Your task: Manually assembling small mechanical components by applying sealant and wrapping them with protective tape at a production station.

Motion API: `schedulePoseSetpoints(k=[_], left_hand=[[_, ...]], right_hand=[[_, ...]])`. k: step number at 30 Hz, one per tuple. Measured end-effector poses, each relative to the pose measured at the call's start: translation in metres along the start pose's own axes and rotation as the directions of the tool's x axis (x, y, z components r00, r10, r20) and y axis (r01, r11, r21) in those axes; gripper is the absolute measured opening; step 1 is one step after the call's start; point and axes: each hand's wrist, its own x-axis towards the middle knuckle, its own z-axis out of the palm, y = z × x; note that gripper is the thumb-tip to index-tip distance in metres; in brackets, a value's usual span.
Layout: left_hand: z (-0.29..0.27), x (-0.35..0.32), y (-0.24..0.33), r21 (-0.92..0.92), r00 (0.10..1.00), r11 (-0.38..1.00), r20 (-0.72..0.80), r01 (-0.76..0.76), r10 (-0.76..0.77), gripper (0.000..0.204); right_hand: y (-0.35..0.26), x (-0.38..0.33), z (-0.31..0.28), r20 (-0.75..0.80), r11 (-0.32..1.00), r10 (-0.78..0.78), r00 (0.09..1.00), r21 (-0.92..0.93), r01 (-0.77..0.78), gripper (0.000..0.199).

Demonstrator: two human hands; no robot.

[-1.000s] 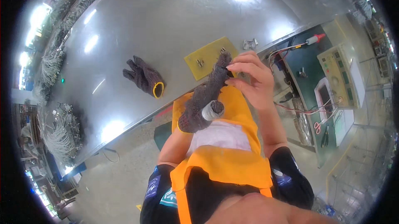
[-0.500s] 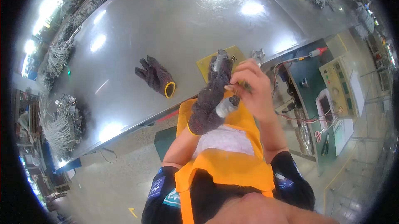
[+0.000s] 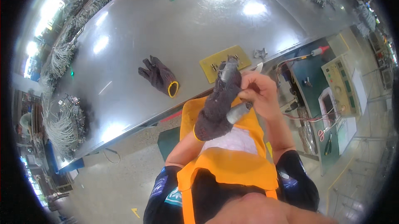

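Note:
A dark knitted glove (image 3: 213,113) with a yellow cuff edge covers my left hand (image 3: 220,103). Grey tape (image 3: 238,112) wraps its thumb, and more tape wraps a fingertip. The gloved thumb stands apart from the fingers, and nothing shows in that hand. My right hand (image 3: 262,93) is bare and pinches the glove's side between thumb and forefinger. Just beyond the gloved fingertips, a yellow plate (image 3: 208,66) with small metal pins lies on the table. A second dark glove (image 3: 158,76) rests flat to the left, its yellow cuff toward me.
A grey metal table (image 3: 124,37) spreads ahead, with white wire bundles (image 3: 62,130) along its left side. A small grey piece (image 3: 260,53) lies right of the plate. To my right, a green shelf holds a tester box (image 3: 338,84), red-handled scissors (image 3: 321,135) and pliers (image 3: 328,144).
Both hands have shifted slightly right and nearer to me, uncovering more of the yellow plate. My right hand still pinches the glove.

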Motion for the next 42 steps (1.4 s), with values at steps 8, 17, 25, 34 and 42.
schedulePoseSetpoints(k=[8, 17, 25, 34, 42], left_hand=[[0.0, -0.008, -0.01, -0.397, 0.984, 0.916, -0.134, 0.052, -0.114, 0.025], [0.003, -0.011, -0.035, -0.813, 0.951, 0.576, 0.237, 0.082, 0.199, 0.028], [0.007, -0.021, -0.055, -0.778, 0.925, 0.611, 0.327, 0.146, 0.195, 0.018], [-0.009, 0.001, -0.049, -0.816, 0.882, 0.509, 0.425, 0.275, 0.203, 0.02], [-0.006, 0.003, -0.024, -0.747, 0.834, 0.464, 0.55, 0.475, 0.032, 0.016]], right_hand=[[-0.034, -0.018, -0.022, -0.102, 0.964, 0.078, 0.992, -0.247, -0.101, 0.014], [-0.023, 0.009, -0.032, 0.374, 0.996, 0.012, 0.927, -0.089, 0.023, 0.015], [-0.022, 0.006, -0.028, 0.581, 0.972, 0.235, 0.779, -0.164, -0.17, 0.014], [-0.034, -0.013, -0.024, 0.402, 0.931, 0.116, 0.909, -0.362, 0.041, 0.014], [-0.03, -0.02, -0.031, 0.414, 0.96, 0.089, 0.906, -0.278, 0.033, 0.015]])
